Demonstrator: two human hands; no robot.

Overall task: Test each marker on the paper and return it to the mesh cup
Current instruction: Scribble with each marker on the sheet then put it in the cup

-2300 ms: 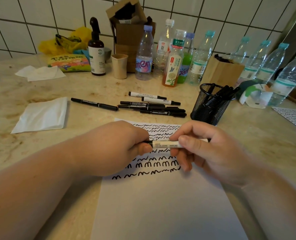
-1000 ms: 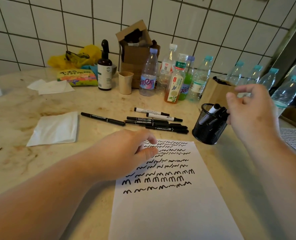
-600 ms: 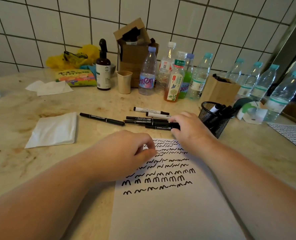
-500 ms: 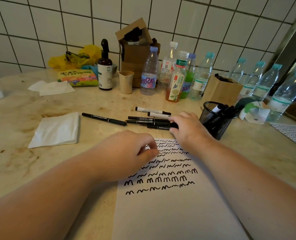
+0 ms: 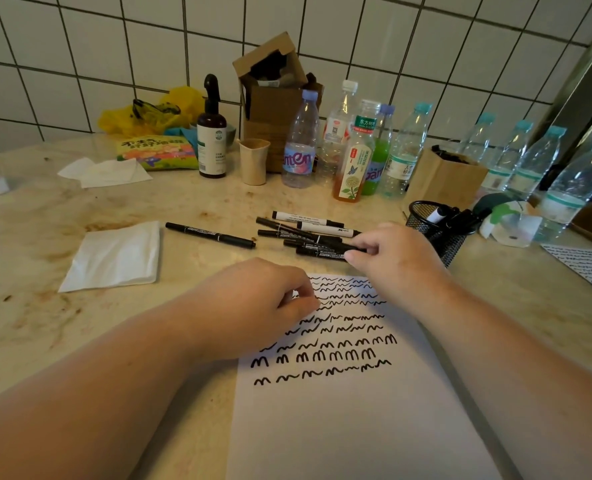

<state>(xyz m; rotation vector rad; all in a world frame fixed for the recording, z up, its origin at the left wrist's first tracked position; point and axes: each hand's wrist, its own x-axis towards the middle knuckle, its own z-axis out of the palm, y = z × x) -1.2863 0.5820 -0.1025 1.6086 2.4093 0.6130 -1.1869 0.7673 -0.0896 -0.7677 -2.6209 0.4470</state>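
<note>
Marker (image 5: 322,251), nearest of pile: your right hand (image 5: 391,258) pinches its end, left hand (image 5: 253,306) loosely curled, steadying the paper (image 5: 357,427); next, lift and uncap.

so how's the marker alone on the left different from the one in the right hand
The lone marker lies apart from the pile, untouched; the pinched marker sits at the pile's near edge, its end between the right hand fingers. The lone marker lies slanted; the pinched one nearly level. Both are black with printed barrels.
</note>
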